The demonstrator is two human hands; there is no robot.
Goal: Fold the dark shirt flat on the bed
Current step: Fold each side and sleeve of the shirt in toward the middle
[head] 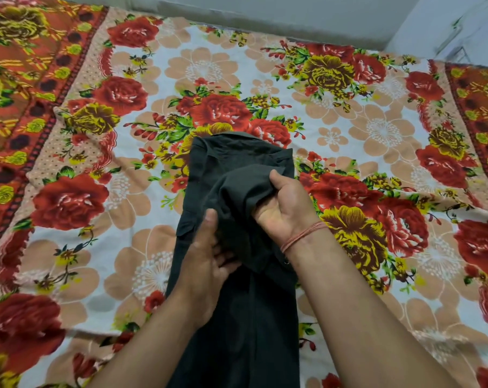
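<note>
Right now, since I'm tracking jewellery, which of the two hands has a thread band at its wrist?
The right hand, gripping bunched dark shirt fabric, wears the reddish thread band; the left hand is bare.

This is a bedroom in a home. A bed fills nearly the whole view, covered by a bright floral sheet printed with red and yellow roses on white, with an orange patterned border at each side. A plain pale wall runs behind the bed's far edge, and a white panelled surface stands in the right corner.
</note>
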